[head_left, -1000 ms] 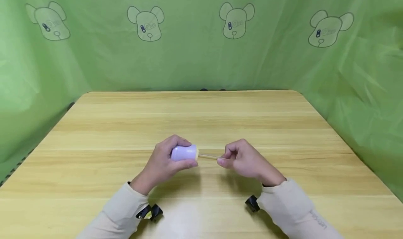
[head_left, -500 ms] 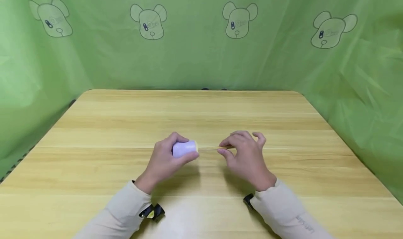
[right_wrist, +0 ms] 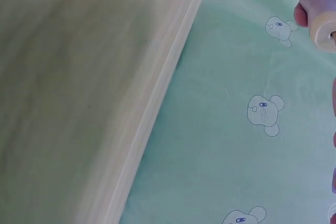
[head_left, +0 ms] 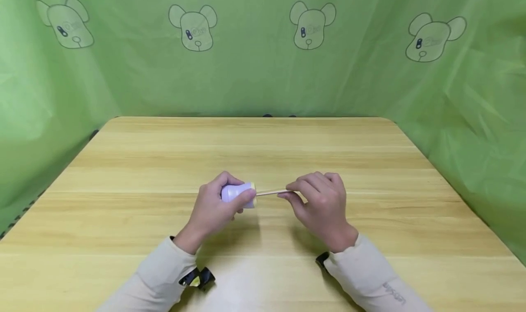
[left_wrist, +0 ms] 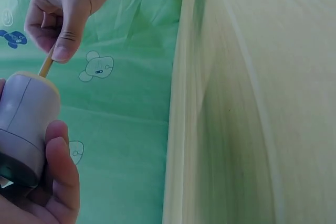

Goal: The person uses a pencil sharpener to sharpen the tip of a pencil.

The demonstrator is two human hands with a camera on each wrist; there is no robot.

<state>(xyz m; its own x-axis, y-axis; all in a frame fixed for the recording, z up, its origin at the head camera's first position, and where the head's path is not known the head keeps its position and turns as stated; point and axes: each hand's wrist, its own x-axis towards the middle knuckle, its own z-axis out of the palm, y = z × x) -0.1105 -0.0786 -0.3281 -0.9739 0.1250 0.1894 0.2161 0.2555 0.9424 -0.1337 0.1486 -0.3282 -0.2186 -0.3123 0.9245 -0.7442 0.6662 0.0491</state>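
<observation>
A small lilac pencil sharpener [head_left: 231, 193] with a cream end face lies sideways in my left hand [head_left: 211, 211], whose thumb crosses its front near that face. From the hole in the cream face runs a thin wooden pencil [head_left: 268, 193], pointing right. My right hand [head_left: 324, 207] pinches the pencil between thumb and fingertips and covers its far end. In the left wrist view the sharpener [left_wrist: 31, 106] shows a dark base, and the pencil [left_wrist: 46, 66] enters its cream top. At the upper right of the right wrist view, the sharpener's cream face [right_wrist: 321, 30] shows its hole.
Both hands are over the front half of a wooden table [head_left: 263, 152]. A green curtain [head_left: 255, 79] printed with bear heads hangs behind the table and along both sides. Black wrist cameras [head_left: 199, 277] sit under the pale sleeves [head_left: 156, 275].
My right hand has shifted its pinch on the pencil, its knuckles turned upward. The left thumb has moved across the sharpener's front, and the pencil now slants slightly up to the right.
</observation>
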